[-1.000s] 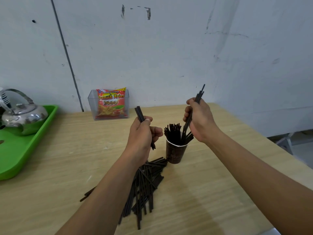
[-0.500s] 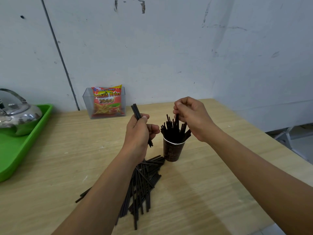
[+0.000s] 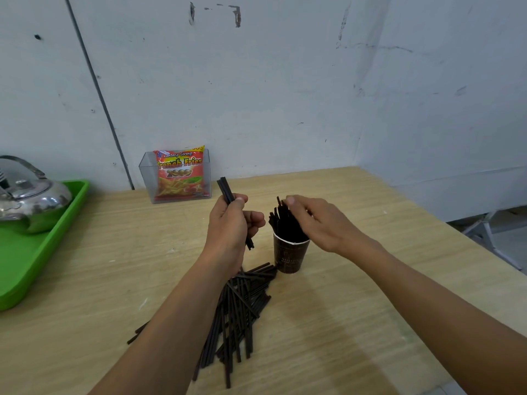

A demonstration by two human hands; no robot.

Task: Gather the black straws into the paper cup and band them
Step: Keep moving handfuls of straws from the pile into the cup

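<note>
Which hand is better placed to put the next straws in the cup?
Likely left: the left hand grips a few thin black straws beside the brown paper cup; the right hand rests straight-fingered on the straws standing in it, holding none.

At the desk's left edge the kettle (image 3: 31,201) and green tray (image 3: 42,252) are cut off by the picture. The left forearm (image 3: 176,323) covers part of the loose straws (image 3: 239,309). The left hand (image 3: 231,223) hides the middle of the gripped straws (image 3: 225,189). The right hand (image 3: 319,220) covers some of the cup straws (image 3: 281,223). The print on the cup (image 3: 289,256) is too small to read.
</note>
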